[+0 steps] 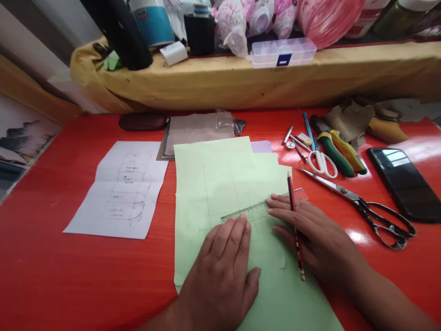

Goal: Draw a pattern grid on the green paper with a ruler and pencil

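Pale green paper with thin pencil lines lies on the red table. A clear ruler rests slantwise across it, its right end near my right hand. My left hand lies flat on the paper, fingertips at the ruler's lower edge, thumb apart. My right hand touches the ruler with its fingertips and has a red and black pencil held between its fingers, point away from me. A white sheet with a drawn, labelled pattern lies to the left.
Large scissors, a black phone, white-handled scissors and green-yellow pliers lie at the right. A dark case is at the back. Behind runs a cloth-covered shelf with jars and a plastic box.
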A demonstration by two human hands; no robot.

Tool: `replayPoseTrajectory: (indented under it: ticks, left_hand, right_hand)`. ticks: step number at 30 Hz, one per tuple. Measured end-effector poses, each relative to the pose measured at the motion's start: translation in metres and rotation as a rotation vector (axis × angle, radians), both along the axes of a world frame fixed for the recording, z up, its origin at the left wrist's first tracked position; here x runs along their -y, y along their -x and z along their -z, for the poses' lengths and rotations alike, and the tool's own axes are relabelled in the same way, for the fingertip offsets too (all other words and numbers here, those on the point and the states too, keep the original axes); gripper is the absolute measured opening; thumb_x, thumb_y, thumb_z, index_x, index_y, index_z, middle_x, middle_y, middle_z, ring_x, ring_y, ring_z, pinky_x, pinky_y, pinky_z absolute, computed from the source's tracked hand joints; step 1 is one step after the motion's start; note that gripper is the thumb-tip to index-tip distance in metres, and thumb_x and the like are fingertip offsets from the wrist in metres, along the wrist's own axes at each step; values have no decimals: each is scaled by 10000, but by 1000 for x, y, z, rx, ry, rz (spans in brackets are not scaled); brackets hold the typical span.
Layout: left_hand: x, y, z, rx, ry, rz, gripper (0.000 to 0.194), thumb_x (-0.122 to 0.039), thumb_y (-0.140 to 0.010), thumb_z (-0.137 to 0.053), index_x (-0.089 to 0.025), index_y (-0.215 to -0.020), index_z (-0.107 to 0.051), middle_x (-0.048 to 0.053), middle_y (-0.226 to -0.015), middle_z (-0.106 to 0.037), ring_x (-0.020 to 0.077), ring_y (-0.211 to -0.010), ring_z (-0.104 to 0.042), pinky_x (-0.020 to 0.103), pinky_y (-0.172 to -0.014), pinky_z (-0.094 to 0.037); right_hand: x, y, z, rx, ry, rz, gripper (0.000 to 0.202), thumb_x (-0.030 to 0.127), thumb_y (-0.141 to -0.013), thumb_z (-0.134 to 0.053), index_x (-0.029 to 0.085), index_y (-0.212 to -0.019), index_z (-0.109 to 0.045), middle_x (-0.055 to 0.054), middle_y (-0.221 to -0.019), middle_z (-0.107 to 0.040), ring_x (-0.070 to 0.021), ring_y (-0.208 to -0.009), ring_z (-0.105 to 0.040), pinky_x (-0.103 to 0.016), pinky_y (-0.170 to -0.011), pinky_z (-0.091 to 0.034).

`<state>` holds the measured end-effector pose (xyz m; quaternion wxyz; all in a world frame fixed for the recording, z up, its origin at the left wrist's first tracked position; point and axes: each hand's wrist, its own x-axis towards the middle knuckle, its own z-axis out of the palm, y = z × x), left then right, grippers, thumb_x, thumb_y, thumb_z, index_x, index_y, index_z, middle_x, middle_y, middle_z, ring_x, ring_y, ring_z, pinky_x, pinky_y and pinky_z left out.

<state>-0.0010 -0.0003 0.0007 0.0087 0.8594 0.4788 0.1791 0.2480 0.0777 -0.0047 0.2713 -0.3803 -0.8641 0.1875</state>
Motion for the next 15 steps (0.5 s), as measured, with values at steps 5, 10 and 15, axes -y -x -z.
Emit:
replayPoseTrajectory:
  ticks: [5,10,15]
  left_hand:
    - [0,0,1,-5,0,0,560,-361,-1125,-484,4,-1541,-570,208,-1604,-597,330,-1504,-497,457,-1242,-382]
    - [-1,-1,0,4,3,6,551,-342,-1121,-483,16,-1529,-580,212,-1595,-602,336,-1501,-497,458,-1245,-366]
    - [-1,-1,-1,-3,-5,-2,547,-341,-1120,-480,3,-1533,-579,206,-1592,-610,331,-1500,-505,457,-1240,-380]
  right_hand:
    - [-1,0,0,-4,-2,7,345,151,-1072,-622,276,-1384,-696,-103,-1405,-800,-300,-1379,-724,-552,-1114,-631]
    - [-1,1,-3,21,-19,1,313,152,-1077,-620,253,-1365,-685,-104,-1401,-804,-292,-1374,-727,-546,-1111,-635]
    - [0,1,-2,3,-11,8,333,152,-1081,-616,268,-1385,-687,-98,-1412,-798,-295,-1394,-714,-547,-1135,-619]
